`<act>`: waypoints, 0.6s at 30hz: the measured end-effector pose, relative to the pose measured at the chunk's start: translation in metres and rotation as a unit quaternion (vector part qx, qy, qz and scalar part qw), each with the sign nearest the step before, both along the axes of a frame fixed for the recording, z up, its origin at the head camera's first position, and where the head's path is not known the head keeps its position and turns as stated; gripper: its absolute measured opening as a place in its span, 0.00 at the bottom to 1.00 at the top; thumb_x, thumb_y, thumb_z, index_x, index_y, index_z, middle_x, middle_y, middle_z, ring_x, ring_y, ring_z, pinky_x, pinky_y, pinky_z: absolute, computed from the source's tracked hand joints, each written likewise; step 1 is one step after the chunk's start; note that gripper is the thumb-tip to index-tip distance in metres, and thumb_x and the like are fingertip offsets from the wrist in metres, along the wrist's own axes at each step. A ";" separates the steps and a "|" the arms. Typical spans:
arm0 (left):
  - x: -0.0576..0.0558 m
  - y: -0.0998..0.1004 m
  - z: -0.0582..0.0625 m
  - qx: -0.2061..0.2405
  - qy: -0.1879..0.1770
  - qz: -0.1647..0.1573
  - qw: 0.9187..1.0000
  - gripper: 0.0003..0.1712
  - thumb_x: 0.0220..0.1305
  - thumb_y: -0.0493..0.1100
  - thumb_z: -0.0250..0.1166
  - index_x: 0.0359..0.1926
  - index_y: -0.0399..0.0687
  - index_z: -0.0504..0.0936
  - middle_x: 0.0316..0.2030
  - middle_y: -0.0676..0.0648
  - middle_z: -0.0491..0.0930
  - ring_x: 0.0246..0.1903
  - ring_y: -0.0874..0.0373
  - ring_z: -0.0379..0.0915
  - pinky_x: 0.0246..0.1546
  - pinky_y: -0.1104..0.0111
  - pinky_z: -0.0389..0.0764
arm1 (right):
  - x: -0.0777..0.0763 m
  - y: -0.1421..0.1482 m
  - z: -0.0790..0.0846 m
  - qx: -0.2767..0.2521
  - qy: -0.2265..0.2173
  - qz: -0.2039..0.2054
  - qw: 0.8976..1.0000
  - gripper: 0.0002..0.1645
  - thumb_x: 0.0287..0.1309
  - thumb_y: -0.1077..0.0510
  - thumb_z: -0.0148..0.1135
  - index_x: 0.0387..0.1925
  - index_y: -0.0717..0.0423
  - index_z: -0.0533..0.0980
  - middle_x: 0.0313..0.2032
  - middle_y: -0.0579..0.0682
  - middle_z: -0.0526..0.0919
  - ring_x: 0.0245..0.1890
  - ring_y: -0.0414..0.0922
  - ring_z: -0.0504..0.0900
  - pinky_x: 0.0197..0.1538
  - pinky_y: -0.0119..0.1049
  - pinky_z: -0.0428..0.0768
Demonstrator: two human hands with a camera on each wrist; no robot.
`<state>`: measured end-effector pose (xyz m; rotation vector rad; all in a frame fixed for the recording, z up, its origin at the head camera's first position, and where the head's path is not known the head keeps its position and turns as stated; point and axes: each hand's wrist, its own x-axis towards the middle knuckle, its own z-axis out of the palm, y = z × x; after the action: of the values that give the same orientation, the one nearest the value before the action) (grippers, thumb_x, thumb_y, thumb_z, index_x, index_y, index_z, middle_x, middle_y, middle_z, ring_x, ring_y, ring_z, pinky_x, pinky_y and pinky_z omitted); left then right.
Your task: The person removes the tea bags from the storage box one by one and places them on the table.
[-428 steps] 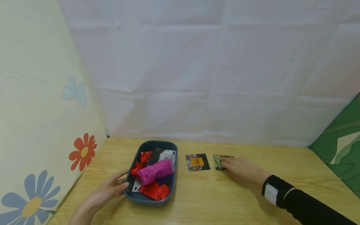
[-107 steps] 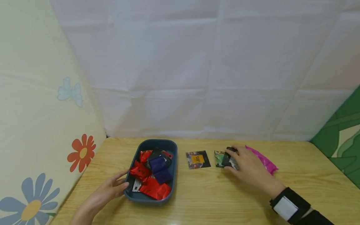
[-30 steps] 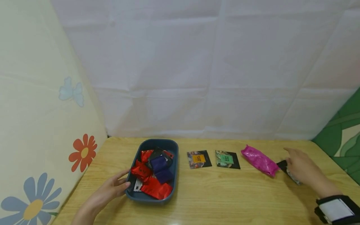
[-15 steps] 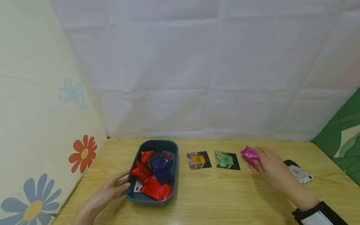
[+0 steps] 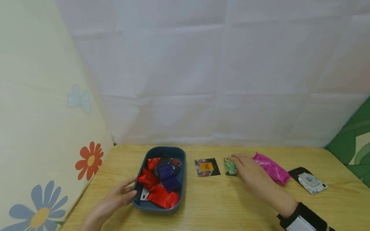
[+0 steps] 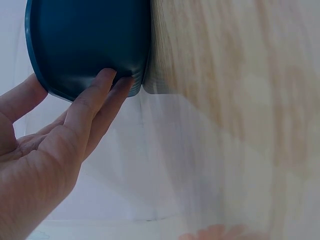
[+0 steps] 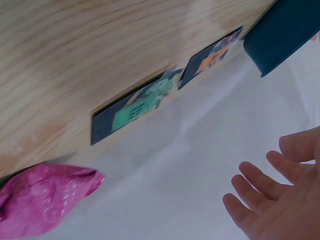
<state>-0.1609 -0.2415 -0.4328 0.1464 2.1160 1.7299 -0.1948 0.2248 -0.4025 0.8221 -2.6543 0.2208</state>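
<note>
My left hand (image 5: 115, 199) rests with straight fingers against the outer left wall of a dark blue plastic basket (image 5: 158, 209). In the left wrist view its thumb touches the rim side. Inside the basket lie red foil packets (image 5: 164, 197), a folded purple packet (image 5: 169, 178) and a black packet (image 5: 164, 161). My right hand (image 5: 257, 179), fingers loosely spread and holding nothing, hovers over the table and partly hides a green-labelled square sachet (image 5: 230, 167). Beside that hand lies a crinkled magenta packet (image 5: 271, 168); the right wrist view shows it near the green sachet.
An orange-labelled square sachet (image 5: 207, 167) lies between basket and green sachet. At the far right, a black-and-white packet (image 5: 310, 182) lies near the magenta one. A white sheet (image 5: 202, 80) hangs behind the wooden table (image 5: 211, 205); a flowered panel (image 5: 57, 128) stands left.
The magenta packet and the black-and-white packet have moved from the basket onto the table's right. My right hand has released the latter and swung left past the magenta packet. The left hand stays put.
</note>
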 end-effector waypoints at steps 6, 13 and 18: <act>0.001 0.001 0.000 -0.024 -0.007 0.019 1.000 0.40 0.73 0.43 0.59 0.74 0.27 0.51 0.66 0.20 0.59 0.62 0.34 0.67 0.55 0.50 0.78 | -0.007 -0.027 -0.002 0.019 -0.007 0.013 1.000 0.30 0.59 0.69 0.65 0.63 0.64 0.69 0.60 0.64 0.73 0.62 0.61 0.71 0.63 0.58 0.70; 0.000 0.001 -0.001 -0.024 -0.008 0.018 1.000 0.40 0.73 0.44 0.59 0.74 0.28 0.51 0.66 0.20 0.59 0.63 0.33 0.66 0.55 0.50 0.77 | -0.011 -0.058 -0.001 0.021 -0.013 0.051 0.998 0.35 0.53 0.77 0.64 0.64 0.64 0.69 0.60 0.63 0.72 0.63 0.60 0.70 0.65 0.55 0.70; -0.002 0.001 0.000 -0.017 -0.005 0.008 1.000 0.40 0.74 0.44 0.58 0.74 0.27 0.50 0.65 0.20 0.60 0.62 0.34 0.68 0.55 0.50 0.77 | -0.014 -0.081 -0.002 0.011 0.001 0.092 0.996 0.38 0.48 0.77 0.66 0.63 0.65 0.69 0.60 0.64 0.72 0.62 0.59 0.71 0.65 0.53 0.70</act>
<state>-0.1630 -0.2407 -0.4328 0.1107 2.1454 1.6988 -0.2085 0.1435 -0.4041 1.0741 -2.5830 0.2368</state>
